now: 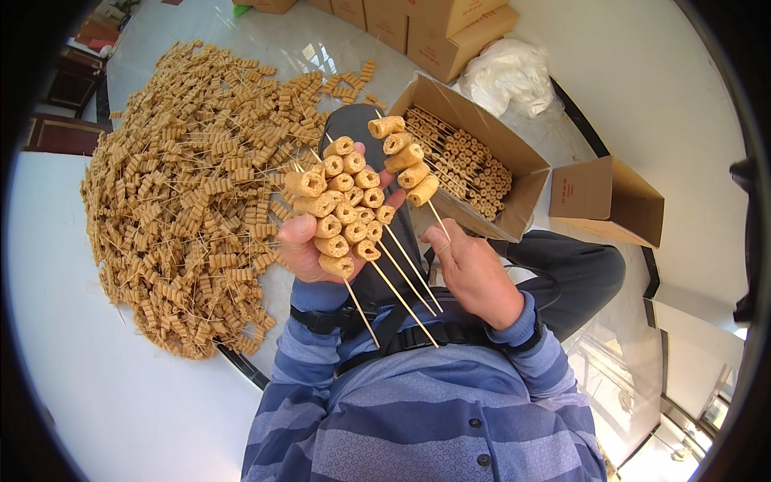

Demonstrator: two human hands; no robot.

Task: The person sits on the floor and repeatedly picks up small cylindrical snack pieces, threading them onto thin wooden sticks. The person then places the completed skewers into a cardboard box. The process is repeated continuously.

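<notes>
My left hand is closed round a bundle of skewers, each threaded with tan, hollow, tube-shaped rolls. Their bare stick ends point down toward my lap, and part of the hand is hidden behind the rolls. To the right, my right hand pinches the bare stick of a single skewer between thumb and fingers. Several rolls sit along the upper part of that stick, tilted up and to the left. This skewer is close beside the bundle, with left-hand fingertips showing between them.
A large pile of similar skewers covers the floor at left. Beyond my right hand stands an open carton holding rows of skewers. A smaller open carton, a white plastic bag and stacked cartons are farther off.
</notes>
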